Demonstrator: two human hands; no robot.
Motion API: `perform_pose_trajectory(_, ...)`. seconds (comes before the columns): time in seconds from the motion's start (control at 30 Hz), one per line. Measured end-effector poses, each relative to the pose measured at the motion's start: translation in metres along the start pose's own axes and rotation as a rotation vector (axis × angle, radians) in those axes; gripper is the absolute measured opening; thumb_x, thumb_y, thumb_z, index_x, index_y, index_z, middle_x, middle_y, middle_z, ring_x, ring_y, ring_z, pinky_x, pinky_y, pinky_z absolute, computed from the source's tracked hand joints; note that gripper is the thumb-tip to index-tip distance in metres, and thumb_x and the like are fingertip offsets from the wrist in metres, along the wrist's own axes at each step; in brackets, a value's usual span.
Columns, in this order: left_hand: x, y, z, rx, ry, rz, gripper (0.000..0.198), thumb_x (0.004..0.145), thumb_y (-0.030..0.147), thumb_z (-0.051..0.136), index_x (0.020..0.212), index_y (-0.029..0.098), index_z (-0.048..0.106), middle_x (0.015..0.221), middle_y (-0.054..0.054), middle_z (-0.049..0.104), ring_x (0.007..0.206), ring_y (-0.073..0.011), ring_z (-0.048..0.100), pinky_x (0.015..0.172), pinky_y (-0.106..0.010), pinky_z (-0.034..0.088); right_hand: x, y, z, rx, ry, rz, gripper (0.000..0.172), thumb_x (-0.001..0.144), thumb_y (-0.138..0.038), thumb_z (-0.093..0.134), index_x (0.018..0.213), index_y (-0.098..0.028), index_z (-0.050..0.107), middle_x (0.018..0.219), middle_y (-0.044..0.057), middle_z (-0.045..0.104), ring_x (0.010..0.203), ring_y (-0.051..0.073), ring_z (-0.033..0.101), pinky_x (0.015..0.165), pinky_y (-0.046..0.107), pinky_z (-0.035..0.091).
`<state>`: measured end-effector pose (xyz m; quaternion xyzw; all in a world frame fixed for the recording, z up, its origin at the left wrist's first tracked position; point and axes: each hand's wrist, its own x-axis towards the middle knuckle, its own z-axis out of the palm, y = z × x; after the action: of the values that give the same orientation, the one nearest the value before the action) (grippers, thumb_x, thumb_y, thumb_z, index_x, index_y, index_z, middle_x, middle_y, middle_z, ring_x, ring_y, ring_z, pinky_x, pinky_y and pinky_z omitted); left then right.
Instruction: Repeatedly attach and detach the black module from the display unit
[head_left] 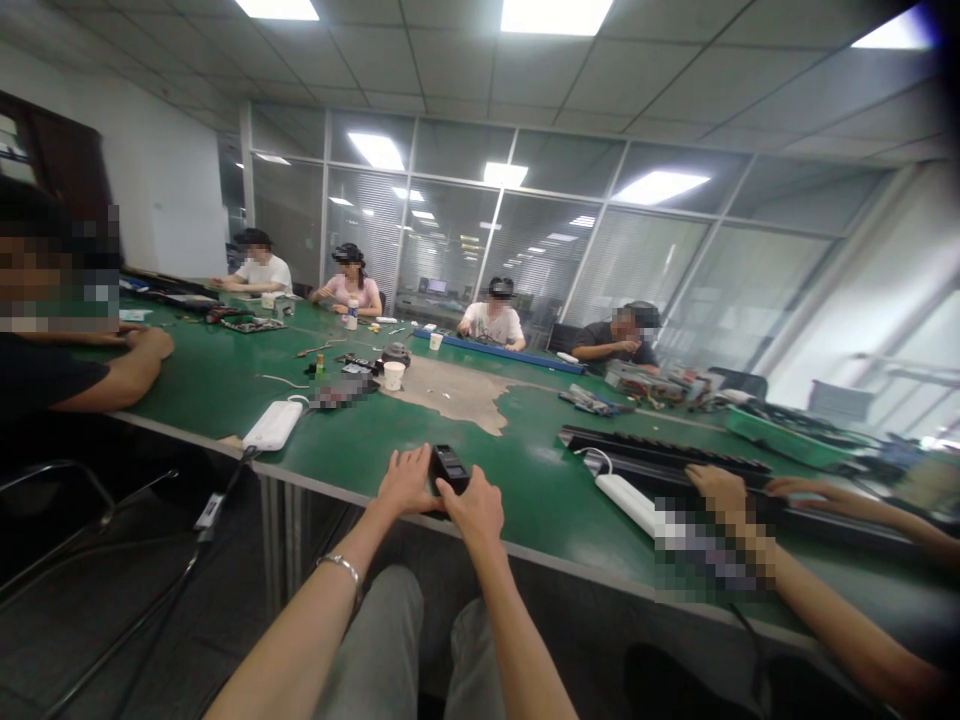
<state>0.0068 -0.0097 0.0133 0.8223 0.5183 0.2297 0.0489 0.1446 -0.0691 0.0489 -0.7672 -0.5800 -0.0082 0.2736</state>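
A small black boxy device (448, 466) sits at the near edge of the green table (525, 480). My left hand (406, 482) lies against its left side with the fingers stretched forward; a metal bracelet is on that wrist. My right hand (474, 503) is curled round the device's near right side and grips it. Both forearms reach up from my lap.
A white power strip (274, 425) lies at the left, another white power strip (626, 500) at the right by a long black rail (660, 455). A co-worker's hands (724, 488) rest at the right. A paper cup (394, 375) and several seated people are farther off.
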Motion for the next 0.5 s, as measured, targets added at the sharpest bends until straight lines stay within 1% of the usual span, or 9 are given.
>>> perform_pose_trajectory(0.1, 0.0, 0.003, -0.002, -0.003, -0.007, -0.002, 0.105, 0.067, 0.067, 0.059, 0.148, 0.012, 0.023, 0.151, -0.018, 0.032, 0.135, -0.0373, 0.031, 0.114, -0.055, 0.015, 0.003, 0.004, 0.004, 0.067, 0.024, -0.018, 0.077, 0.076, -0.057, 0.06, 0.133, -0.006, 0.048, 0.116, 0.02, 0.063, 0.109, 0.032, 0.058, 0.086, 0.035, 0.043)
perform_pose_trajectory(0.23, -0.001, 0.005, -0.002, 0.007, 0.0, -0.016, 0.094, 0.07, 0.06, 0.058, 0.146, 0.015, 0.028, 0.148, -0.016, 0.036, 0.135, -0.0365, 0.03, 0.115, -0.056, 0.013, 0.003, 0.007, 0.017, 0.154, 0.059, -0.006, 0.084, 0.074, -0.06, 0.06, 0.135, -0.005, 0.046, 0.115, 0.021, 0.064, 0.107, 0.032, 0.059, 0.087, 0.035, 0.042)
perform_pose_trajectory(0.37, -0.001, 0.003, 0.0, 0.024, 0.022, -0.017, 0.086, 0.073, 0.053, 0.055, 0.145, 0.014, 0.03, 0.147, -0.017, 0.038, 0.136, -0.0351, 0.029, 0.115, -0.057, 0.01, -0.003, 0.012, 0.031, 0.182, 0.127, 0.001, 0.077, 0.076, -0.061, 0.058, 0.131, -0.007, 0.05, 0.11, 0.02, 0.065, 0.103, 0.031, 0.061, 0.086, 0.035, 0.042)
perform_pose_trajectory(0.5, -0.001, 0.003, 0.002, 0.028, 0.007, -0.01, 0.086, 0.073, 0.054, 0.054, 0.146, 0.013, 0.03, 0.146, -0.017, 0.039, 0.134, -0.0349, 0.032, 0.115, -0.056, 0.011, -0.007, 0.015, 0.035, 0.21, 0.164, -0.027, 0.066, 0.079, -0.06, 0.056, 0.124, -0.012, 0.055, 0.107, 0.017, 0.067, 0.099, 0.028, 0.061, 0.083, 0.033, 0.042)
